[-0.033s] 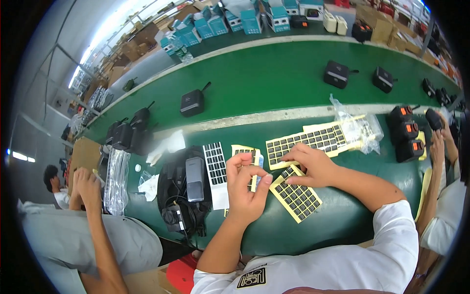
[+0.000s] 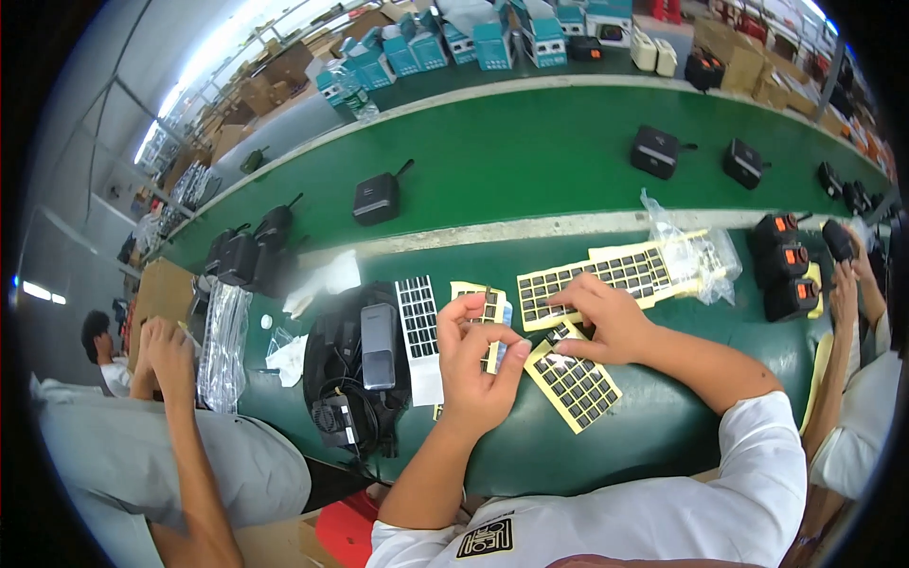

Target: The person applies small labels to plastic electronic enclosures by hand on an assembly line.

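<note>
My left hand point(image 2: 478, 374) is raised over the table, thumb and forefinger tips pressed together. Whatever they pinch is too small to make out. Behind it, partly hidden, is a yellow-backed sheet of black pads point(image 2: 492, 310). My right hand point(image 2: 611, 322) rests across the top of a small yellow sheet point(image 2: 579, 393) with rows of black rectangular pads, its thumb and forefinger spread apart. A pale patch shows on that sheet by the thumb. The forefinger reaches onto a longer yellow sheet of black pads point(image 2: 620, 275). A white sheet of black pads point(image 2: 417, 317) lies left of my left hand.
A grey oblong device point(image 2: 379, 346) lies on a black bag point(image 2: 331, 350) with cables. Clear plastic point(image 2: 715, 260) covers the long sheet's right end. Black boxy devices with orange parts point(image 2: 786, 265) stand at right. Other people's hands point(image 2: 170, 360) are at left and right.
The view has shifted very slightly. A pale patch now shows on the small sheet beside my right thumb. My left hand keeps its pinch.
</note>
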Tool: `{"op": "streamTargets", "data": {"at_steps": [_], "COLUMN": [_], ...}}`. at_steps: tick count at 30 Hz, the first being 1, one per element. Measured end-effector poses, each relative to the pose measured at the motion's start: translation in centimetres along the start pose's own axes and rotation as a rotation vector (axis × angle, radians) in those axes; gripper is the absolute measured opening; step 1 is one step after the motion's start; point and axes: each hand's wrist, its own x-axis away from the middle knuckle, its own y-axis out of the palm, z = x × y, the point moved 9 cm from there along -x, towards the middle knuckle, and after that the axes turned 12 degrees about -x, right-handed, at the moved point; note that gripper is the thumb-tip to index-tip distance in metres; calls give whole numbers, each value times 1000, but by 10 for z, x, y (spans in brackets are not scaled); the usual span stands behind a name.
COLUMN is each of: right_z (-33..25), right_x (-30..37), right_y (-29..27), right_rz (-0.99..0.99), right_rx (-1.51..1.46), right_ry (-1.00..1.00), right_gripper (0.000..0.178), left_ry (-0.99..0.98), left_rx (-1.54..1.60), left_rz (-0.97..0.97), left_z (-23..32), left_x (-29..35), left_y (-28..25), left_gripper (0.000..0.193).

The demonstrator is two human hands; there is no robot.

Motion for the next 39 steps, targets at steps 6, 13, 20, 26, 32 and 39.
{"op": "streamTargets", "data": {"at_steps": [6,13,20,26,32,39], "right_z": [14,77,107,106,34,-48], "right_x": [-73,-255,-326,-289,-201,-85], "right_y": [-6,72,125,84,-15,-118], "right_rz": [219,70,-102,96,267,465], "right_rx": [113,167,77,117,-36,-781], "right_ry": [-1,-56,9,-70,-94,-187], "right_gripper": [48,91,123,109,100,83], "left_ry": [43,123,92,-3,172,584], "left_rx": [-74,-265,-196,110,953,1050], "left_rz": [97,177,243,183,-351,-694], "left_z": [5,13,13,-18,84,195], "left_x": [1,4,5,-1,-14,-9], "left_y": [-21,-30,-36,-36,-38,-37], "left_gripper": [14,16,29,82,113,95]}}
